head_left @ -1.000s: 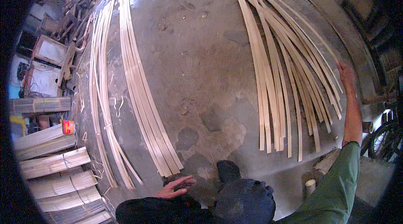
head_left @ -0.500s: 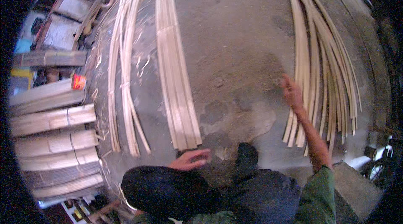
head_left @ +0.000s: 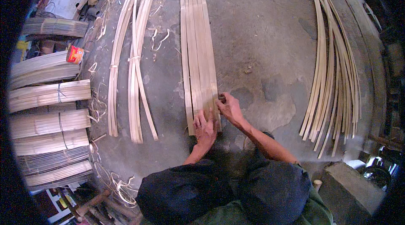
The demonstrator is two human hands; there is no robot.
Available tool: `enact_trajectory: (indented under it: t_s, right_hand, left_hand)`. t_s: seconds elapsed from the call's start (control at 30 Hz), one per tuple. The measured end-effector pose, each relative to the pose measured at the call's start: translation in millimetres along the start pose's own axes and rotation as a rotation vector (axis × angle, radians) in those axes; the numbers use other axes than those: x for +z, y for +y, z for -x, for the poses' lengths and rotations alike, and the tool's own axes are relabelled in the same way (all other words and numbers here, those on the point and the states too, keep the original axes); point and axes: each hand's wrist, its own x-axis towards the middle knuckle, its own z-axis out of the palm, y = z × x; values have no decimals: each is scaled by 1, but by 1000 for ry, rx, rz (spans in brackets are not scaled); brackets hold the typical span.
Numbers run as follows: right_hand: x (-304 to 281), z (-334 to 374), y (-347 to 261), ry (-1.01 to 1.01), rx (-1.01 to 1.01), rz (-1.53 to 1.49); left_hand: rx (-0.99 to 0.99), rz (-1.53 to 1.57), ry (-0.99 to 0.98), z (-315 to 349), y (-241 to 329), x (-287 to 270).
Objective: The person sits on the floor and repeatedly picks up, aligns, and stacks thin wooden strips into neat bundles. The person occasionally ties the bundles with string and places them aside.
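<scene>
Several long pale bamboo strips (head_left: 196,47) lie side by side on the floor in front of me, running away from my feet. My left hand (head_left: 204,132) rests over their near ends, with its fingers stretched out and apart. At the right edge of the same strips is my right hand (head_left: 230,107), its fingers bent and closed on the outermost strip. A small dark patch shows between those fingertips; I cannot tell what it is. The tips of both hands are close together.
Looser bamboo strips (head_left: 138,94) lie to the left, some tied. A fanned pile of thin strips (head_left: 331,77) lies right. Tied bundles of slats (head_left: 50,94) are stacked far left, with a red tin (head_left: 75,55) on them. A grey block (head_left: 354,185) stands lower right.
My right hand has come from the fanned pile on the right to the middle strips. My left hand has moved forward onto their near ends. The view has shifted too.
</scene>
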Motion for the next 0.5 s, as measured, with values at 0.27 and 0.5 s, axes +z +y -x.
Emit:
enact_trajectory:
  t_s: [0.27,0.5]
  right_hand:
    - [-5,-7,29,43,12,-5]
    - [-147,26,-42,515,11,-448]
  left_hand:
    - [26,154,-46,-6,2,-4]
    - [-10,68,-24,2,1,-5]
